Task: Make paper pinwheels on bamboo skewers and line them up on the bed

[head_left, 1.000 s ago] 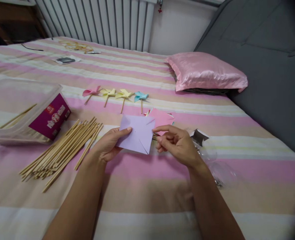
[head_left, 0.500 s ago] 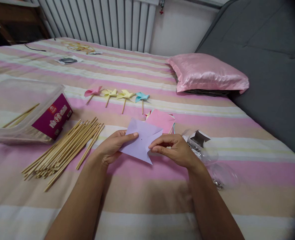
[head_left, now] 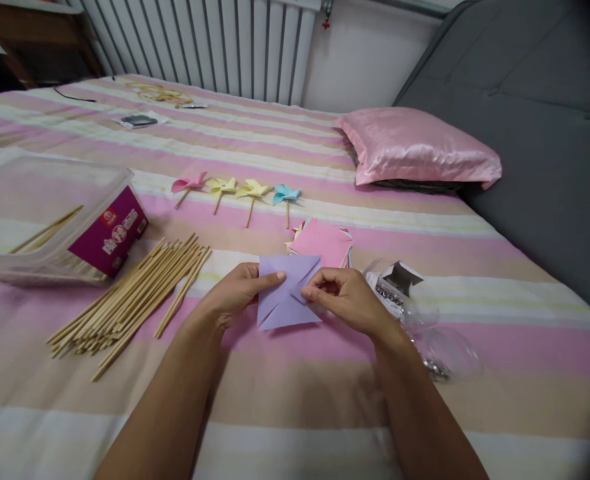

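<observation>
The left hand (head_left: 237, 293) and right hand (head_left: 347, 303) are both pinching a square lilac paper sheet with cut corners (head_left: 285, 297) above the striped bed (head_left: 295, 373). Bare bedding is lying open nearer the person, with pale wooden sticks (head_left: 135, 300) lying left and a stack of pink paper squares (head_left: 322, 241) just beyond.

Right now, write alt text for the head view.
Both hands, left hand and right hand, hold a lilac paper square with cut corners above a striped bed. Wooden sticks lie left; four finished pinwheels lie beyond.
</observation>
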`<act>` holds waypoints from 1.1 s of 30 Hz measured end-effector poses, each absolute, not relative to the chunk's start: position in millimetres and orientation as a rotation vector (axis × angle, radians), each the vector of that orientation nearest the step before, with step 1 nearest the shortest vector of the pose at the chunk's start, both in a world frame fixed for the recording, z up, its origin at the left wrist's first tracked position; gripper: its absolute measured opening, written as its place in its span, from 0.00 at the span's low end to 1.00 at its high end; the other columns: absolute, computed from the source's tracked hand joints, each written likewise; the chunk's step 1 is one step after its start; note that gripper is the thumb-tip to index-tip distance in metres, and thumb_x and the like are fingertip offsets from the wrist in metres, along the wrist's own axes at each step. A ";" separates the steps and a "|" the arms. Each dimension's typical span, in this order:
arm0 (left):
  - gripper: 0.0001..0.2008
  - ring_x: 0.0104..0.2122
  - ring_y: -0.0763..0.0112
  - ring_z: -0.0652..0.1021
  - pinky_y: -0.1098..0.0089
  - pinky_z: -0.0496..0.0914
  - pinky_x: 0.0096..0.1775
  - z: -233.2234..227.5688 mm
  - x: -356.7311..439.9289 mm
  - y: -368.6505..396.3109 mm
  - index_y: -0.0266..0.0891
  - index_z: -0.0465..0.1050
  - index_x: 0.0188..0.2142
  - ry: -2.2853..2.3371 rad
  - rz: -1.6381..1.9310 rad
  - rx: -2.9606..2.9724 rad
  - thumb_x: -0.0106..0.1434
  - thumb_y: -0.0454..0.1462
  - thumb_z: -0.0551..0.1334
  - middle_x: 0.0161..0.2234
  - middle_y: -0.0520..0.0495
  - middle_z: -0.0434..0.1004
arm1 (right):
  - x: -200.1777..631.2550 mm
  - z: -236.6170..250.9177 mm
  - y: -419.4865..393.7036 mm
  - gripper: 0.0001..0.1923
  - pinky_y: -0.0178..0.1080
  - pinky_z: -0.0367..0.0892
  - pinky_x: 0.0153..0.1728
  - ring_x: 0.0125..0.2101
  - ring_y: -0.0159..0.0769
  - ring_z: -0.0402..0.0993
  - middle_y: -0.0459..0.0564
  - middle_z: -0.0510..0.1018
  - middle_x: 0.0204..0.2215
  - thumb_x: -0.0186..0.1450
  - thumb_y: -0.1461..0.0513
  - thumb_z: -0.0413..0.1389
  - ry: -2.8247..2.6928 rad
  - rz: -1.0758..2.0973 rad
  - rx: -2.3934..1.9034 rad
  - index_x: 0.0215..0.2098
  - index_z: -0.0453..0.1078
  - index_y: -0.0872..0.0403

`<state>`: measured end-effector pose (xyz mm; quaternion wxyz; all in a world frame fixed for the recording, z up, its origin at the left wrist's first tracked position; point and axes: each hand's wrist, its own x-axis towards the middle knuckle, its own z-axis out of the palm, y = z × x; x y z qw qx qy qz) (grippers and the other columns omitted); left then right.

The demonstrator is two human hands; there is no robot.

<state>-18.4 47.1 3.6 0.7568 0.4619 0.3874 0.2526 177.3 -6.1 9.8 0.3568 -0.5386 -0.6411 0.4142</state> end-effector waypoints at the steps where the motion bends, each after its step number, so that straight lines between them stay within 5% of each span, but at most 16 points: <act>1: 0.13 0.31 0.68 0.77 0.70 0.68 0.37 3.2 -18.2 47.0 0.35 0.78 0.35 0.845 0.550 1.012 0.53 0.41 0.66 0.32 0.43 0.80 | 176.7 9.6 -6.0 0.12 0.33 0.65 0.27 0.25 0.31 0.72 0.48 0.77 0.24 0.59 0.56 0.56 -1.648 1.067 -1.394 0.25 0.71 0.56; 26: 0.13 0.30 0.68 0.77 0.69 0.69 0.37 0.2 -11.3 42.7 0.36 0.78 0.34 0.829 0.591 1.055 0.47 0.37 0.70 0.31 0.46 0.81 | 174.1 6.3 -5.8 0.11 0.31 0.59 0.21 0.19 0.27 0.66 0.45 0.74 0.20 0.58 0.56 0.57 -1.684 0.932 -1.482 0.24 0.69 0.56; 31: 0.14 0.29 0.67 0.77 0.68 0.69 0.35 -0.9 -7.1 41.8 0.34 0.78 0.34 0.886 0.669 1.027 0.46 0.36 0.70 0.30 0.46 0.80 | 170.3 7.6 -6.3 0.08 0.30 0.60 0.20 0.19 0.27 0.67 0.43 0.72 0.21 0.57 0.58 0.58 -1.613 0.931 -1.458 0.31 0.68 0.54; 33: 0.16 0.29 0.67 0.77 0.69 0.70 0.34 0.2 -4.6 41.2 0.33 0.77 0.35 0.913 0.733 1.011 0.45 0.36 0.70 0.30 0.45 0.80 | 167.3 7.4 -6.5 0.14 0.29 0.61 0.20 0.20 0.27 0.69 0.42 0.72 0.24 0.55 0.58 0.60 -1.512 0.936 -1.423 0.37 0.64 0.52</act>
